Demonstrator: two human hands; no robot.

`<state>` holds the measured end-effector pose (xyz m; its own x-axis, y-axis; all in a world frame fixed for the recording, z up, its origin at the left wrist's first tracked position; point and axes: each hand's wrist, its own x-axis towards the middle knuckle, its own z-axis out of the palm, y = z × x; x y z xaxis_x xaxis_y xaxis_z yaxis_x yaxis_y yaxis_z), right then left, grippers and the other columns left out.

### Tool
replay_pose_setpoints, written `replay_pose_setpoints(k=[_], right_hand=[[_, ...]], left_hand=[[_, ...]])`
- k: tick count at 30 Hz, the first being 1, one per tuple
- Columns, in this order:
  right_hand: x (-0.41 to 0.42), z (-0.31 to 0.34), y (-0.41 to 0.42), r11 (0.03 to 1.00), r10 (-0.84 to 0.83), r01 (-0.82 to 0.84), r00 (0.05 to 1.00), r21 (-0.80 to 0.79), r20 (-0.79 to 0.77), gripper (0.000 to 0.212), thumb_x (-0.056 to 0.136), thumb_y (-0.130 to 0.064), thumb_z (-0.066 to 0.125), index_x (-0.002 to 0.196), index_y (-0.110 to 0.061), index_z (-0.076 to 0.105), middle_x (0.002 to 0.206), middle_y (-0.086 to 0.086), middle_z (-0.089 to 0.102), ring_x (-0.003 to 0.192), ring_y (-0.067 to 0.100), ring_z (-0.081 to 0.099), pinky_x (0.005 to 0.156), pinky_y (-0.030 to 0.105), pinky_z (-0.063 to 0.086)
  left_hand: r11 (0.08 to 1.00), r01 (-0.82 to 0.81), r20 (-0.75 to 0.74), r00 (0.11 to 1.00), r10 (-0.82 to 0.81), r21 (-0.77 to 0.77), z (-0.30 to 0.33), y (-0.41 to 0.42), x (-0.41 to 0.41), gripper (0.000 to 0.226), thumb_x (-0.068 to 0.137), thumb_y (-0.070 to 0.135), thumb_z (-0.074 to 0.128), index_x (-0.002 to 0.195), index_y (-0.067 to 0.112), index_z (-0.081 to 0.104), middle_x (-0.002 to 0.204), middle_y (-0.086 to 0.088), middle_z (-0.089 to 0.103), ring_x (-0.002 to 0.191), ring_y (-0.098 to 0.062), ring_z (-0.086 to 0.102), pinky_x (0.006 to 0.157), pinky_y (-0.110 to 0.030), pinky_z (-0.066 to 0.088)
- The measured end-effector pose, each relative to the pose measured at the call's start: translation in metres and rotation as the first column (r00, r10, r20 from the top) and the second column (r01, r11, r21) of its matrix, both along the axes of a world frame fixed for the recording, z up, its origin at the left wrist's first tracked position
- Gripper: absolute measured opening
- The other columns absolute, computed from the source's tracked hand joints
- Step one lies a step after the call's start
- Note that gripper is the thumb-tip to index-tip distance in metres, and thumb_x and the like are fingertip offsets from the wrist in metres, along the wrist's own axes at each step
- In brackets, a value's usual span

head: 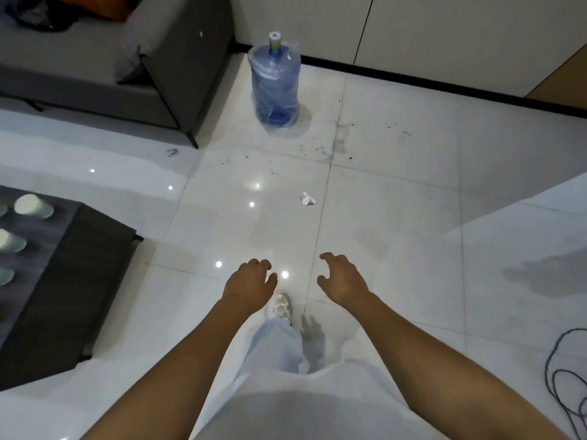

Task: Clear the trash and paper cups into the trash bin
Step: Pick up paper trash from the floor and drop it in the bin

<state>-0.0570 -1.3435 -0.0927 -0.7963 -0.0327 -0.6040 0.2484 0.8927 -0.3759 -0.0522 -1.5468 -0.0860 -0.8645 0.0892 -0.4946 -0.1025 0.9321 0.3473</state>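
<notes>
Both the left hand (251, 281) and right hand (341, 277) hang loosely curled and empty, so this looks like the approach step: the crumpled white paper scrap (307, 198) lies on the floor tiles (397, 217) well ahead of the fingers, needing a step forward and a stoop to pinch it, while paper cups (33, 206) wait on the dark table (73, 281) far off the left hand.

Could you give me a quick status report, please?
Both hands, left and right, empty, over floor. Crumpled paper scrap ahead; paper cups on coffee table. Path unobstructed.

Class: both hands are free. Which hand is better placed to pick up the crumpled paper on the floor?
Right, marginally. The crumpled paper lies ahead, slightly nearer the right hand than the left hand; both hold nothing.
</notes>
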Motion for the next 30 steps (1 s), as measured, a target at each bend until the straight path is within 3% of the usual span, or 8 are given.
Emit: replay_pose_setpoints(k=[14,22,30], right_hand=[[-0.220,-0.026,0.026,0.993,-0.119,0.119,0.991,-0.006,0.062,0.052,0.091,-0.025,0.055,0.141,-0.023,0.039,0.134,0.010,0.045,0.120,0.030,0.048,0.097,0.037,0.045],[-0.358,-0.073,0.050,0.999,-0.032,0.032,0.995,0.010,0.093,0.053,0.092,-0.025,0.055,0.142,-0.020,0.037,0.132,0.014,0.046,0.119,0.034,0.049,0.097,0.040,0.044],[-0.451,-0.139,0.053,0.999,-0.033,0.035,0.987,-0.010,0.154,0.055,0.091,-0.023,0.056,0.143,-0.022,0.036,0.132,0.012,0.046,0.120,0.033,0.048,0.097,0.039,0.043]], left_hand=[[0.998,0.046,0.038,0.998,-0.047,0.035,-0.025,0.017,-0.236,0.037,0.097,0.037,0.042,0.127,0.017,0.052,0.122,-0.006,0.057,0.113,-0.023,0.053,0.088,-0.034,0.044],[0.993,-0.098,0.082,0.992,0.092,0.063,-0.064,0.045,-0.358,0.032,0.096,0.035,0.047,0.121,0.018,0.055,0.108,-0.006,0.060,0.101,-0.022,0.057,0.084,-0.032,0.044],[0.988,-0.157,0.219,0.964,0.150,0.015,-0.119,0.042,-0.444,0.035,0.097,0.036,0.043,0.127,0.020,0.052,0.119,-0.005,0.057,0.104,-0.021,0.057,0.085,-0.032,0.046]])
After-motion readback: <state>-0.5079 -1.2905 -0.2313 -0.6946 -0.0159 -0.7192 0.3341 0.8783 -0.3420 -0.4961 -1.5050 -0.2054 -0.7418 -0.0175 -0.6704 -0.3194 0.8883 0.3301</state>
